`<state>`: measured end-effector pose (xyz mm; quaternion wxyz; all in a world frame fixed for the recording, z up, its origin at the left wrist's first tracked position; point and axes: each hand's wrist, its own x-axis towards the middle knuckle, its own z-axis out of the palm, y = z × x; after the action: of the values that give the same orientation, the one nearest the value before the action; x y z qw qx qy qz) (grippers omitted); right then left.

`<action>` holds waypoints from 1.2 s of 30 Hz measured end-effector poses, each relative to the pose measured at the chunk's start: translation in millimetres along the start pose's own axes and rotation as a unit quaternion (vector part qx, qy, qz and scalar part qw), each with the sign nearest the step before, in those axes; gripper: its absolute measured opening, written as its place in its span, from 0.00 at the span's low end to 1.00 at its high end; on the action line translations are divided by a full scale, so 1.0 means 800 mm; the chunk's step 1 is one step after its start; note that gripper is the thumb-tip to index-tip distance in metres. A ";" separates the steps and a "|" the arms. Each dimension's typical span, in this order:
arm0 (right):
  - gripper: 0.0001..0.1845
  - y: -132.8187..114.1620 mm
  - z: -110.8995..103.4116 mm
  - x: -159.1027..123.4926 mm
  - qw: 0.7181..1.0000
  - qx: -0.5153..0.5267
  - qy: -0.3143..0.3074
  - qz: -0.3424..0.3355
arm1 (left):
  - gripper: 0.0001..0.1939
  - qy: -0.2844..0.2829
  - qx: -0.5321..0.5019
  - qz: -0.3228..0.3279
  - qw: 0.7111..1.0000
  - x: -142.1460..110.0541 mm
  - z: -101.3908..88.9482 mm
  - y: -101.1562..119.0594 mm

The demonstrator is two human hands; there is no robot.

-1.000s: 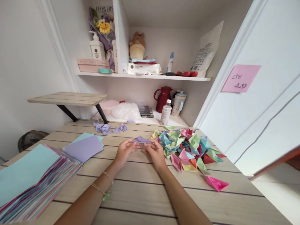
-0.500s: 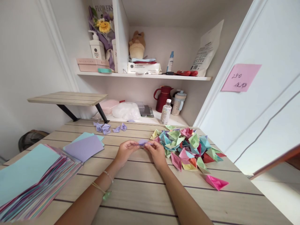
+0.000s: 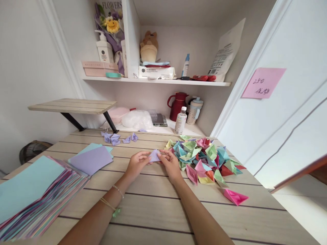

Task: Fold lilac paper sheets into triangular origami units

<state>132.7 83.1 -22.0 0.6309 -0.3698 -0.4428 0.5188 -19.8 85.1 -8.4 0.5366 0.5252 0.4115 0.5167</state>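
A small folded piece of purple paper is held between both hands over the middle of the table. My left hand pinches its left edge, while my right hand grips the right side with the thumb on its front. The paper shows a pointed, triangular top. Just right of my right hand lies a pile of folded paper boats in green, pink, blue, yellow and red. Several purple folded pieces sit farther back on the left.
At left lies a thick stack of coloured paper, with loose purple sheets beside it. One bright pink boat rests apart at right. A small raised shelf, a bottle and a red jug stand behind.
The purple paper has tilted up, so more of its face and a triangular point now show. Both hands stay in nearly the same place.
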 end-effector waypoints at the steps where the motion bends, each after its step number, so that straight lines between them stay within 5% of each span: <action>1: 0.24 -0.001 0.001 -0.001 1.000 -0.004 -0.006 -0.006 | 0.18 0.002 0.007 0.000 1.000 0.000 0.000 -0.001; 12: 0.14 -0.006 0.000 -0.004 0.975 -0.178 -0.047 -0.123 | 0.17 -0.015 0.071 0.052 0.996 0.000 0.001 -0.005; 19: 0.23 -0.001 0.000 -0.003 0.994 -0.091 -0.031 -0.043 | 0.17 -0.024 0.053 0.043 0.997 -0.003 0.003 -0.004; 23: 0.20 -0.003 0.000 -0.003 0.999 -0.047 -0.017 -0.006 | 0.17 -0.023 0.031 0.041 0.998 -0.007 0.007 0.001; 36: 0.12 -0.003 0.000 -0.002 0.999 -0.033 -0.012 -0.015 | 0.19 -0.027 0.012 0.019 0.999 -0.006 0.007 0.002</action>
<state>133.2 80.8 -20.2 0.6209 -0.3770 -0.4729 0.4986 -15.2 79.1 -6.4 0.5312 0.5533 0.3928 0.5074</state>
